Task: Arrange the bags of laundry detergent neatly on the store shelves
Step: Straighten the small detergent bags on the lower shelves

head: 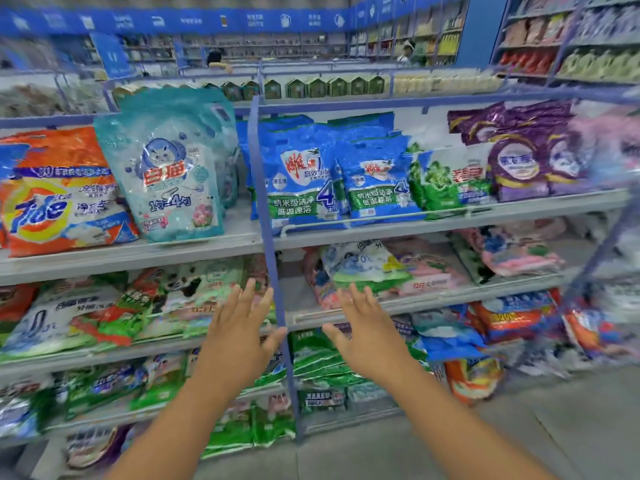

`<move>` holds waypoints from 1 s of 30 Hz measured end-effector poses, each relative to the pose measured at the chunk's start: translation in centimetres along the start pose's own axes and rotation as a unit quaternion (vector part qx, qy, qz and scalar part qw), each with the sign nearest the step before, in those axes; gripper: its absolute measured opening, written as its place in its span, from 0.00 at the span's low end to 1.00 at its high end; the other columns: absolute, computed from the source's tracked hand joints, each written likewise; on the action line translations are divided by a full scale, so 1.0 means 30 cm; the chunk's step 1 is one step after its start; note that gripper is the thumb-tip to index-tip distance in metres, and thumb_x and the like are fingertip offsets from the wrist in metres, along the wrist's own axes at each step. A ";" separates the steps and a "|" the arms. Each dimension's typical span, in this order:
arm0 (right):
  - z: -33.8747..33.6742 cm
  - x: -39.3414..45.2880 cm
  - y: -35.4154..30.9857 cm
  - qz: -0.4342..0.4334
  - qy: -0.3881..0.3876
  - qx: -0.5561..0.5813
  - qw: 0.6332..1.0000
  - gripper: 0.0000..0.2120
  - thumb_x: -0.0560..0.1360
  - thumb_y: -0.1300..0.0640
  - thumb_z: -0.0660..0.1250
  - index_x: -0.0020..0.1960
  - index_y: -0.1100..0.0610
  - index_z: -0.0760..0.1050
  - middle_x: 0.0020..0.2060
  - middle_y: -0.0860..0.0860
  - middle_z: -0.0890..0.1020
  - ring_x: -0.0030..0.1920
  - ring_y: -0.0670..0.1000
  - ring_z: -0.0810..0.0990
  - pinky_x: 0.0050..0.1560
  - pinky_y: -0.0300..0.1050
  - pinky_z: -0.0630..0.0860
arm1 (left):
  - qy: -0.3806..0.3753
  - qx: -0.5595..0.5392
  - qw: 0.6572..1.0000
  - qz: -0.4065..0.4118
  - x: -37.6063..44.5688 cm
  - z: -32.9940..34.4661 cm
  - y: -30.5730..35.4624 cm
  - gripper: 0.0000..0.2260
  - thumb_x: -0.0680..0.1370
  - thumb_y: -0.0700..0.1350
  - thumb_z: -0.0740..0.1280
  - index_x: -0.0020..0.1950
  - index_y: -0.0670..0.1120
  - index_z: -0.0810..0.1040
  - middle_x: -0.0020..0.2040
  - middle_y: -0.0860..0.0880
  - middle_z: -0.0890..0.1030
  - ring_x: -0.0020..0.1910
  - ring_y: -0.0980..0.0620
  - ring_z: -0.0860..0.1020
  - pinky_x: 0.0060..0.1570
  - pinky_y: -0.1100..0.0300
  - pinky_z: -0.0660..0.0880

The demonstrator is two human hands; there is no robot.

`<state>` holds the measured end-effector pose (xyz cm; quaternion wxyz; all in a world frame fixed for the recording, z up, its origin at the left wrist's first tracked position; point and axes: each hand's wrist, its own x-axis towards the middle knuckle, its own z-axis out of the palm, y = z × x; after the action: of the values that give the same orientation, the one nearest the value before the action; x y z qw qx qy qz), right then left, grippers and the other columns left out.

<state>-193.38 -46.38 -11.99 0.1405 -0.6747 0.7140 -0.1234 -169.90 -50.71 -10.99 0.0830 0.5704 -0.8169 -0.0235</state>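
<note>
Detergent bags fill a grey shelf unit. On the top shelf (450,223) stand an orange bag (52,195), a teal bag (173,174) leaning right, blue bags (304,178), a green-white bag (446,178) and purple bags (519,154). On the shelf below, pink and white bags (388,268) lie flat in a loose pile, and green-red bags (114,313) lie at the left. My left hand (239,327) and my right hand (363,330) are both raised, fingers spread, empty, in front of the second shelf on either side of the blue upright post (268,209).
Lower shelves hold more green, blue and orange bags (471,341), some spilling at the right. Grey floor (519,427) lies at the bottom right. Another shelf row with green cartons (311,86) stands behind. Two people are far back in the store.
</note>
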 end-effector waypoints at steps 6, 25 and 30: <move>-0.025 -0.009 0.129 0.034 0.009 0.002 0.999 0.37 0.79 0.31 0.49 0.81 0.43 0.42 0.81 0.46 0.38 0.80 0.51 0.33 0.80 0.56 0.43 | -0.027 -0.025 0.999 0.024 0.070 0.055 0.133 0.34 0.80 0.67 0.51 0.81 0.59 0.41 0.81 0.53 0.36 0.81 0.49 0.37 0.80 0.47 0.44; -0.079 0.140 0.531 0.111 0.004 0.026 0.993 0.37 0.80 0.31 0.50 0.82 0.44 0.41 0.81 0.48 0.40 0.80 0.52 0.35 0.79 0.54 0.42 | -0.076 -0.103 0.991 0.029 0.417 0.305 0.404 0.33 0.81 0.65 0.54 0.82 0.57 0.45 0.82 0.51 0.38 0.81 0.48 0.38 0.79 0.48 0.43; -0.099 0.259 0.744 0.080 -0.027 0.044 0.995 0.36 0.80 0.33 0.52 0.82 0.44 0.42 0.81 0.48 0.41 0.80 0.53 0.37 0.80 0.54 0.43 | -0.069 -0.099 0.992 -0.033 0.521 0.405 0.532 0.33 0.82 0.63 0.57 0.82 0.55 0.48 0.83 0.48 0.42 0.81 0.46 0.43 0.79 0.47 0.47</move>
<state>-215.59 -52.86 -17.65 0.1988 -0.6120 0.7553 -0.1247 -191.95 -60.46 -19.15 0.0812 0.5827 -0.7953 -0.1460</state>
